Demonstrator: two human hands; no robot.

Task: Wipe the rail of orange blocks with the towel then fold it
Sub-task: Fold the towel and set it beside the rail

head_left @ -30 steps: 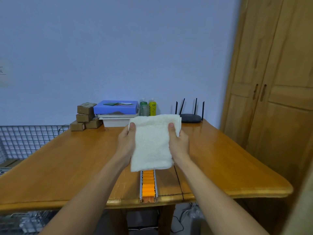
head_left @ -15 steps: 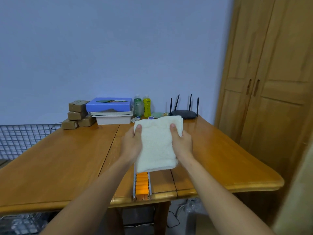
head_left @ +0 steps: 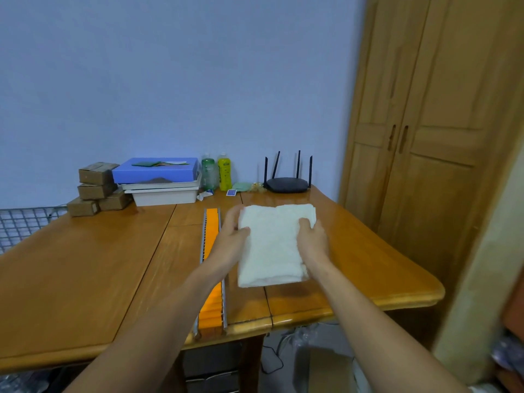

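- Warm brown wood fills the lower view: a table (head_left: 85,265) standing against a pale blue wall, with wooden wardrobe doors (head_left: 439,165) on the right.
- Part of the rail of orange blocks (head_left: 212,222) is hidden. It runs away from the table's near edge, and the left forearm crosses over its middle stretch, so only the far end and the near end show.
- The folded white towel (head_left: 272,251) is just to the right of the rail. Whether it rests flat on the wood or is held slightly above it cannot be told.
- The left hand's fingers (head_left: 233,215) at the towel's far left corner are motion-blurred, and their tips are hard to make out.
- Small items along the wall between the yellow bottle (head_left: 224,171) and the router (head_left: 287,185) are too small to identify.
- A wire grid (head_left: 22,222) is cut off by the left border, and the right border is blurred.
- The left hand (head_left: 229,245) grips the towel's left edge, thumb lying on top of the cloth and fingers reaching along the far side.
- The right hand (head_left: 313,242) grips the towel's right edge near the far corner, fingers curled onto the top of the cloth.
- Both forearms stretch forward from the bottom of the view, wrists roughly level with each other, the towel held between them.
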